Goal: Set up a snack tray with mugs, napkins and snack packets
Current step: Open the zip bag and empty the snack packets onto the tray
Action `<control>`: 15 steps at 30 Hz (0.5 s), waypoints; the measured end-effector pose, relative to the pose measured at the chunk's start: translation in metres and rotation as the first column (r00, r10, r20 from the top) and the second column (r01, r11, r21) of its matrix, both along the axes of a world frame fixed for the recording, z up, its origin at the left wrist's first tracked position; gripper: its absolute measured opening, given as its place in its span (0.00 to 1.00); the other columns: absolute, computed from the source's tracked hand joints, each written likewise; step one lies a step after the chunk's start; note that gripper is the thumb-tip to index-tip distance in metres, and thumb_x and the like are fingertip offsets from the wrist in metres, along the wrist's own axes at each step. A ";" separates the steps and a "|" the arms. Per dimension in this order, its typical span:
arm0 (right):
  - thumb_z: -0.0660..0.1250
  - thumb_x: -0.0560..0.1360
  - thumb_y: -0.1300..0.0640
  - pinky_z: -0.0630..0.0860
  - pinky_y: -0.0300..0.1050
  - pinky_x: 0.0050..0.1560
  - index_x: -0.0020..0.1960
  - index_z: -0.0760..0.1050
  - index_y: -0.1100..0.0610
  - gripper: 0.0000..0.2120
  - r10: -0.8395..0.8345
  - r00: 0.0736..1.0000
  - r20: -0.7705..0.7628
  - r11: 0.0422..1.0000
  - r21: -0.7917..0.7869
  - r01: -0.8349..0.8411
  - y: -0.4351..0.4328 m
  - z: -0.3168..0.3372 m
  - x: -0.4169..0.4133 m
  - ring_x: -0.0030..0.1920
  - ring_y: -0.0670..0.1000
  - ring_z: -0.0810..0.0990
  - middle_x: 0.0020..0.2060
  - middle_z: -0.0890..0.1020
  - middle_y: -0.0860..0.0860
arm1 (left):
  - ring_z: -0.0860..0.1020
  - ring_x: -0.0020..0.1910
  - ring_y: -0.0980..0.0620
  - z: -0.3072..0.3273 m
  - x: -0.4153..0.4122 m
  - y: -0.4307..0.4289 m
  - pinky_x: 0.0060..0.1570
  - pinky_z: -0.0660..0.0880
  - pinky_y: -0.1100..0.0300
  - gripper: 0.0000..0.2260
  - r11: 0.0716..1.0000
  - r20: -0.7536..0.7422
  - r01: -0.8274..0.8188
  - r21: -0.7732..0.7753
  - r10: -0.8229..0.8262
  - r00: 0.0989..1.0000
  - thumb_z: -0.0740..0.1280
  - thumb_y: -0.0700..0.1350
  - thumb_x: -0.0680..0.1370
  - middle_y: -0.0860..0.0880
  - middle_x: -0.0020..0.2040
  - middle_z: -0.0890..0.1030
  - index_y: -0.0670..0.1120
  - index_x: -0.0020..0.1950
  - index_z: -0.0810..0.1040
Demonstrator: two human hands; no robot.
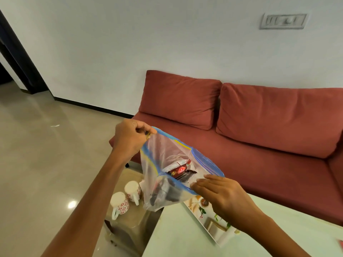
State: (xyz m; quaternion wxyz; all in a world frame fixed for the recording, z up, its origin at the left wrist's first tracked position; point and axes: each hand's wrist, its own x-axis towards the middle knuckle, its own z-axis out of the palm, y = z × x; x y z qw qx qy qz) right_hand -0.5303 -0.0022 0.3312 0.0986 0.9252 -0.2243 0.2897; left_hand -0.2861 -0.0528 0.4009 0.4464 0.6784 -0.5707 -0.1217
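Observation:
A clear zip bag [163,153] with a blue seal strip hangs in the air in front of me, its mouth wide open. Inside lie snack packets [181,170], one red and white, one dark. My left hand [130,139] pinches the bag's far upper corner. My right hand [220,195] holds the near rim, fingers curled over the edge. Below the bag, two white mugs [120,203] with red flower print stand upside down on a low beige stool [130,221]. A printed tray [209,219] lies on the pale table under my right wrist, partly hidden.
A red sofa [259,138] with two back cushions fills the right side behind the bag. The pale table [185,238] occupies the lower right. Glossy beige floor spreads to the left, with a dark doorway [16,58] at far left.

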 end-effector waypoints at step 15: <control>0.50 0.77 0.37 0.75 0.43 0.49 0.60 0.74 0.50 0.24 -0.160 0.982 -0.100 0.773 0.606 0.188 0.008 0.026 0.018 0.53 0.49 0.79 0.56 0.81 0.46 | 0.81 0.41 0.59 -0.008 -0.007 0.012 0.45 0.77 0.68 0.19 0.972 -0.113 0.186 0.142 -0.171 0.979 0.68 0.30 0.67 0.53 0.47 0.83 0.50 0.51 0.82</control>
